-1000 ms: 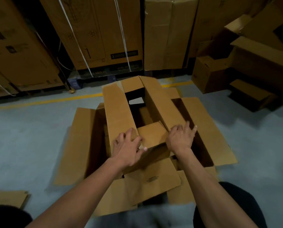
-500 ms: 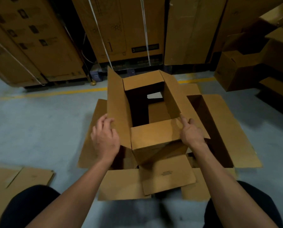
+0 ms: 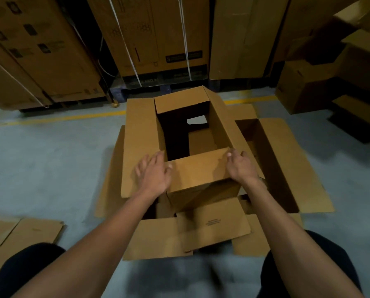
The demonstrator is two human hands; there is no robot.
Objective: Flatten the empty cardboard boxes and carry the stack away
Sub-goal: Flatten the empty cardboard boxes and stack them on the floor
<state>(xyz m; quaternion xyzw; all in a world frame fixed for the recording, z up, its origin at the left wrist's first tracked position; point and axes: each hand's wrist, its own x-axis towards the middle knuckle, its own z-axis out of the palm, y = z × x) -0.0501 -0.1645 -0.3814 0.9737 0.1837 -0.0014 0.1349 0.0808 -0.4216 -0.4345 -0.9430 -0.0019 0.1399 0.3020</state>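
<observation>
Both hands on an open box standing on flattened cardboard, concrete floor.

The box (image 3: 192, 147) stands upright at centre frame, top open, its four flaps raised or splayed; a gap in its bottom shows pale floor (image 3: 40, 164) through it. The left hand (image 3: 153, 176) lies palm-down on the left flap, fingers spread wide and flat, thumb at the near flap's left corner. The right hand (image 3: 242, 166) grips the near flap's right corner, fingers curled over the edge, thumb on the flap face. Beneath and around the box lie flat sheets (image 3: 287, 164), overlapping, one at the near side bearing small print. A separate flat sheet (image 3: 27, 231) lies at lower left, apart from the pile. Tall strapped cartons (image 3: 154, 35) stand behind; further boxes (image 3: 308, 84) are stacked at right. A yellow line (image 3: 57, 118) runs across the floor behind.
</observation>
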